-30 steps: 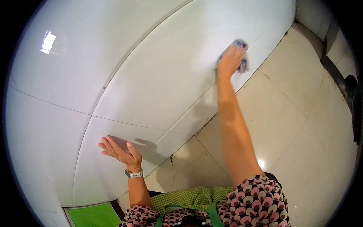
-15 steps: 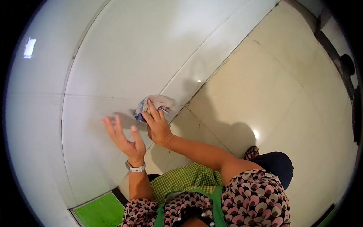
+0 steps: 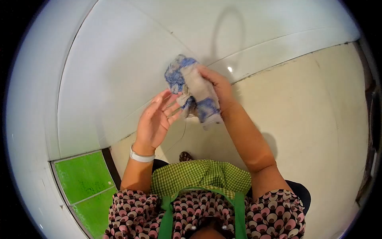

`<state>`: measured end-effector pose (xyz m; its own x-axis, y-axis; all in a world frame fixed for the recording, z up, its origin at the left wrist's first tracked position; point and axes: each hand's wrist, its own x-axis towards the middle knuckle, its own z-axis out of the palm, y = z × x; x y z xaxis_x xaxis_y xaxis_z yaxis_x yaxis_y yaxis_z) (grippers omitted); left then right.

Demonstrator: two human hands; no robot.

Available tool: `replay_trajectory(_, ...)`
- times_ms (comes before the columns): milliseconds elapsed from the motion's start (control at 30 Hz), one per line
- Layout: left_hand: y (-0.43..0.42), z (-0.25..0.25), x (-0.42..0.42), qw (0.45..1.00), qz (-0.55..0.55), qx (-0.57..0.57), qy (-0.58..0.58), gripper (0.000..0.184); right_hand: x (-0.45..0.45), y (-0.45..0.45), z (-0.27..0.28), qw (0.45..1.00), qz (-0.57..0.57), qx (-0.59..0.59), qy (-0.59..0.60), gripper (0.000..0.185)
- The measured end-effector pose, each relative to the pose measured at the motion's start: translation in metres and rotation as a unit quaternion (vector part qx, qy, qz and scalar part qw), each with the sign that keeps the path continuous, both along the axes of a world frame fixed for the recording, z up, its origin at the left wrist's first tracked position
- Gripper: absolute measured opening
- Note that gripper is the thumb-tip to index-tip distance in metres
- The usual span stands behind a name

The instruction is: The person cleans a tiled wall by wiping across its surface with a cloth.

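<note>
A blue-and-white cleaning cloth (image 3: 199, 85), bunched and slightly blurred, is held up in front of the white tiled wall. My right hand (image 3: 221, 89) grips it along its right edge, with part of the fingers hidden behind the fabric. On the other side, my left hand (image 3: 155, 119) is open, its fingers spread beside the cloth's lower left part. Whether those fingertips touch the fabric I cannot tell. A pale wristband (image 3: 142, 155) circles my left wrist.
The glossy white wall (image 3: 115, 71) meets the cream tiled floor (image 3: 298, 119) along a dark joint. Bright green tiles (image 3: 81, 175) lie at lower left. A dark-edged structure (image 3: 370, 111) stands at far right. My green checked apron (image 3: 199, 175) spreads below my hands.
The cloth was pressed on the wall under my right hand; now it is lifted off and hangs between both hands. My left hand has moved right, towards it. The view has turned.
</note>
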<state>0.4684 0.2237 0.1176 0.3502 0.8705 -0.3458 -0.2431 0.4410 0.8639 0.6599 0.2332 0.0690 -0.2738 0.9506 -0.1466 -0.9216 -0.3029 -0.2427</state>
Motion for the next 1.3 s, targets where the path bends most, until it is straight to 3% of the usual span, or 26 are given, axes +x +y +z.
replay_trajectory(100, -0.005, -0.003, -0.004, 0.992, -0.028, -0.067, -0.104, 0.022, -0.015, -0.004, -0.026, 0.998, -0.028, 0.061, -0.017, 0.032)
replay_trajectory(133, -0.004, -0.004, -0.005, 0.984, -0.049, -0.082, -0.150, 0.016, -0.020, -0.008, -0.019, 0.997, -0.061, 0.015, 0.048, 0.031)
replay_trajectory(267, -0.003, -0.008, -0.005, 0.990, -0.014, -0.076, -0.120, 0.007, -0.031, -0.004, -0.026, 0.996, 0.004, 0.061, 0.063, 0.033)
replay_trajectory(333, -0.002, -0.009, -0.004, 0.995, 0.074, -0.054, 0.033, 0.008, -0.029, -0.009, -0.014, 0.995, 0.038, -0.022, -0.094, 0.033)
replay_trajectory(467, -0.004, -0.003, -0.003, 0.987, 0.138, -0.074, 0.047, 0.009, -0.029, -0.005, -0.021, 0.983, 0.077, 0.001, -0.167, 0.033)
replay_trajectory(533, -0.005, 0.006, 0.003, 0.978, 0.205, -0.039, 0.015, 0.010, -0.028, -0.005, -0.037, 0.961, 0.047, 0.014, -0.273, 0.040)
replay_trajectory(633, -0.002, 0.002, -0.014, 0.967, 0.245, 0.067, -0.009, 0.015, -0.007, -0.005, -0.058, 0.970, 0.139, -0.048, -0.191, 0.050)
replay_trajectory(700, -0.006, 0.007, -0.013, 0.967, 0.233, 0.108, -0.003, 0.012, -0.003, -0.011, -0.081, 0.969, 0.177, -0.006, -0.173, 0.052)
replay_trajectory(767, -0.008, 0.006, -0.009, 0.966, 0.165, 0.166, 0.106, 0.016, -0.006, -0.018, -0.079, 0.964, 0.215, 0.037, -0.154, 0.054)
replay_trajectory(800, -0.009, 0.005, -0.007, 0.966, 0.165, 0.167, 0.107, 0.016, -0.011, -0.022, -0.076, 0.961, 0.210, 0.063, -0.169, 0.051)
replay_trajectory(867, -0.014, 0.002, -0.001, 0.892, -0.018, 0.274, 0.359, 0.027, -0.021, -0.022, -0.073, 0.947, 0.192, 0.094, -0.242, 0.045)
replay_trajectory(900, -0.016, 0.005, 0.001, 0.892, -0.018, 0.275, 0.360, 0.027, -0.024, -0.019, -0.071, 0.947, 0.191, 0.095, -0.242, 0.045)
replay_trajectory(967, -0.020, 0.018, 0.008, 0.779, -0.187, 0.452, 0.393, 0.035, -0.026, -0.012, -0.046, 0.965, 0.111, 0.123, -0.202, 0.043)
replay_trajectory(1000, -0.022, 0.016, 0.010, 0.776, -0.185, 0.455, 0.395, 0.035, -0.006, -0.017, -0.024, 0.930, 0.089, 0.073, -0.350, 0.039)
replay_trajectory(1067, -0.025, 0.009, 0.009, 0.878, -0.117, 0.380, 0.267, 0.037, 0.005, -0.010, -0.017, 0.912, -0.061, 0.052, -0.402, 0.034)
replay_trajectory(1100, -0.026, 0.011, 0.006, 0.876, -0.115, 0.383, 0.269, 0.037, 0.023, -0.019, 0.004, 0.904, -0.128, 0.080, -0.399, 0.031)
replay_trajectory(1133, -0.027, 0.015, 0.002, 0.880, -0.103, 0.374, 0.273, 0.035, 0.034, -0.020, 0.015, 0.873, -0.224, 0.117, -0.418, 0.032)
replay_trajectory(1167, -0.027, 0.016, 0.000, 0.886, -0.087, 0.364, 0.272, 0.034, 0.043, -0.030, 0.053, 0.800, -0.278, 0.062, -0.528, 0.036)
replay_trajectory(1200, -0.026, 0.016, -0.004, 0.886, -0.080, 0.367, 0.270, 0.034, 0.047, -0.031, 0.074, 0.754, -0.376, 0.127, -0.524, 0.037)
replay_trajectory(1267, -0.024, 0.017, -0.012, 0.807, -0.153, 0.460, 0.337, 0.029, 0.047, -0.023, 0.109, 0.656, -0.489, 0.176, -0.548, 0.032)
replay_trajectory(1300, -0.026, 0.019, -0.012, 0.807, -0.146, 0.463, 0.336, 0.029, 0.047, -0.018, 0.124, 0.589, -0.529, 0.174, -0.586, 0.029)
